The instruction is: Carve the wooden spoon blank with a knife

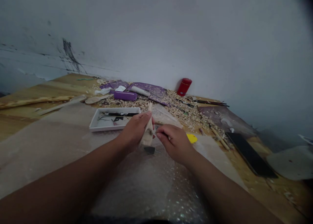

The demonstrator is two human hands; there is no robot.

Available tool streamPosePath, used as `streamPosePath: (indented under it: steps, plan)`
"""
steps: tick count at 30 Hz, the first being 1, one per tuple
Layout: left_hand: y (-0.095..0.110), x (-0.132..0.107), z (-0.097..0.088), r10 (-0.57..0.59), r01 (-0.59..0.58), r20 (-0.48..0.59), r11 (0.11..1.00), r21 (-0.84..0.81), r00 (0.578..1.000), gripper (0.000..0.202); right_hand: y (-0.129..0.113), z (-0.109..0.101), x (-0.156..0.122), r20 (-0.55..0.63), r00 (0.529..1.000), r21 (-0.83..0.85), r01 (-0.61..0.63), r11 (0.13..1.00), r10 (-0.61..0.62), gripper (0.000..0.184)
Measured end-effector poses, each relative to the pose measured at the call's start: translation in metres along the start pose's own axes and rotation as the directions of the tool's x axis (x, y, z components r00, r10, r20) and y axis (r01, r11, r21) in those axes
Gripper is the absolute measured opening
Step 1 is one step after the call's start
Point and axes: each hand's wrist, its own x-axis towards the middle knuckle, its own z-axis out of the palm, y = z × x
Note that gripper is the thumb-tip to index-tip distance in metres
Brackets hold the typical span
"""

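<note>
My left hand (137, 127) is closed around a pale carved piece of wood (147, 138), its narrow end pointing away from me. A small dark spot shows on the wood's near part. To the right, my right hand (174, 142) is closed in a pinch on a thin, pin-like piece (154, 133), whose tip meets or nearly meets the wood's side. Most of that thin piece is hidden by the fingers. Just below the wood, a small dark flat piece (149, 149) shows; I cannot tell whether it touches the wood.
Bubble wrap (137, 188) covers the near table. A white tray (97, 129) with small tools stands left of my hands. Wood shavings (176, 110), a purple roll (125, 96) and a red case (184, 87) lie behind. Rightward are a yellow piece (192, 138) and a black slab (250, 154).
</note>
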Motion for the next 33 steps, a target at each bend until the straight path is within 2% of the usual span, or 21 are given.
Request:
streamPosePath:
  steps: [8,12,17,22,26,30,33]
  plan:
    - [0.001,0.001,-0.003,-0.119,0.120,0.089,0.993,0.000,0.989,0.031,0.005,0.000,-0.002,0.065,0.998,-0.055,0.015,0.998,-0.011,0.017]
    - [0.004,-0.001,-0.004,-0.119,0.115,0.162,0.993,0.034,0.980,0.031,0.004,-0.002,-0.002,0.086,0.996,-0.069,0.044,0.997,-0.038,0.020]
    - [0.006,-0.001,-0.005,-0.125,0.102,0.222,0.989,0.111,0.967,0.036,0.006,-0.005,-0.001,0.081,0.997,-0.175,0.032,0.984,-0.018,0.022]
    - [0.006,-0.001,-0.003,-0.165,0.152,0.208,0.985,0.081,0.964,0.035,0.011,-0.004,-0.001,0.025,0.998,-0.206,0.066,0.976,-0.062,0.022]
    - [0.003,-0.001,-0.002,-0.141,0.129,0.200,0.989,0.074,0.970,0.035,0.009,-0.005,-0.001,0.094,0.988,-0.179,0.135,0.974,-0.120,0.018]
    - [0.003,-0.001,-0.001,-0.133,0.115,0.181,0.988,0.107,0.974,0.038,0.010,-0.006,-0.001,0.139,0.984,-0.193,0.137,0.971,-0.112,0.018]
    - [0.005,-0.002,-0.002,-0.157,0.119,0.224,0.978,0.171,0.962,0.038,0.011,-0.007,-0.001,0.151,0.983,-0.188,0.129,0.974,-0.102,0.019]
